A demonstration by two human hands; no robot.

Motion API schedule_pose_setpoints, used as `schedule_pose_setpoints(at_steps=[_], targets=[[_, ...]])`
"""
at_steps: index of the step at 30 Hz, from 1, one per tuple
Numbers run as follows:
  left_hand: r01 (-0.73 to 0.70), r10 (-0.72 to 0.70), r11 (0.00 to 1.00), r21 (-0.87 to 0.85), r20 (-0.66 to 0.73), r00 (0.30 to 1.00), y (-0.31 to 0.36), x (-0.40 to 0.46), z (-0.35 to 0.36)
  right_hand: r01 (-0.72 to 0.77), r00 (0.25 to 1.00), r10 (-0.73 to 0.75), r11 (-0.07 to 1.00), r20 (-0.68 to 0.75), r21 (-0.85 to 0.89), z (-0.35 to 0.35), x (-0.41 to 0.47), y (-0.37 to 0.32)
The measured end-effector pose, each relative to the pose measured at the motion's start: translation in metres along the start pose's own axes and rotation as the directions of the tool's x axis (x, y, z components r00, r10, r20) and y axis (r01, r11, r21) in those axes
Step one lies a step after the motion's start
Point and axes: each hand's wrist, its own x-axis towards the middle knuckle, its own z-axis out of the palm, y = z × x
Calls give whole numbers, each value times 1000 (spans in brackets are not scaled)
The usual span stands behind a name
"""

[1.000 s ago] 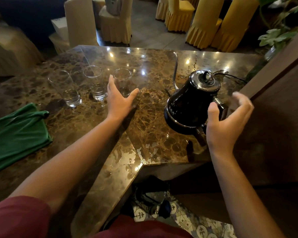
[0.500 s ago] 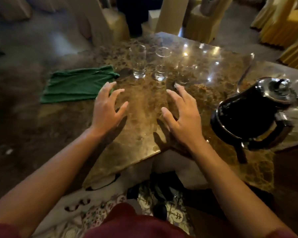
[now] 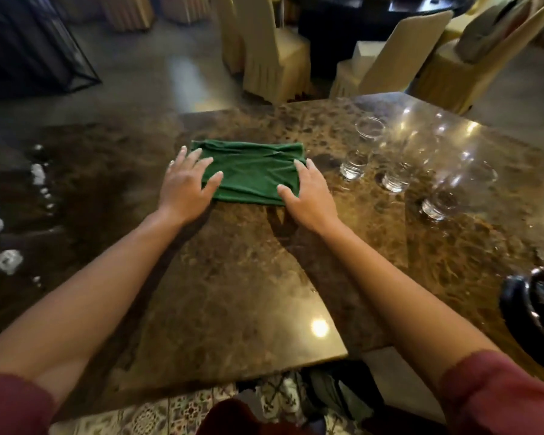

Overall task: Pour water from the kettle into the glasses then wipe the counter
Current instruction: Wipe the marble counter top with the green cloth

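Head view. The pouring step is judged complete: three glasses [image 3: 357,158] are standing in a row on the worktop [image 3: 233,277], each appearing to hold a little water at its base, and the kettle [image 3: 534,312] is sitting at the right edge of the view, well apart from both hands. The wiping step is beginning. The left hand [image 3: 186,183] and the right hand [image 3: 308,196] are reaching, fingers spread and fairly straight, onto the two near corners of the folded green cloth [image 3: 252,174], which is lying flat to the left of the glasses; neither hand is yet gripping it, and whether the fingertips are pressing the fabric or only meeting it cannot be told.

The next move is calling for a gathering of the cloth, probably in one hand, followed by sweeps across the worktop that keep clear of the glasses.

Compared with half a second earlier, both hands are now farther forward and to the left: then they were resting on bare stone short of the cloth.
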Motion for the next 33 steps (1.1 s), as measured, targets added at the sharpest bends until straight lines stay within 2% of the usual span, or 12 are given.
schedule_pose_setpoints(at_steps=[4,7,11,14,17,21,23,27,29,33], targets=[[-81,80,996,-31,-24,996,-15,40,10,-56,998,55,997,-20,-49,20,36,-25],[-141,139,990,-32,-52,989,-23,65,14,-144,984,138,988,-110,-50,28,60,-30],[-95,94,992,78,18,995,-40,94,16,-286,955,246,917,-168,-279,21,91,-24],[-117,114,988,98,28,993,-53,101,13,-281,953,218,894,-210,-349,14,101,-17],[-122,122,988,95,4,993,-64,104,9,-225,947,131,922,-292,-315,16,110,-14],[-103,102,992,70,24,995,-72,105,7,-190,904,73,951,-421,-243,15,122,-19],[-100,97,993,63,45,994,-78,107,3,-224,897,99,942,-431,-250,17,129,-19],[-142,141,987,68,20,990,-75,110,1,-304,915,199,913,-351,-273,26,132,-9],[-132,132,990,51,-1,991,-72,113,3,-309,919,206,905,-336,-292,33,129,-7],[-169,164,983,73,65,984,-66,122,5,-313,912,197,901,-359,-300,34,127,-4]])
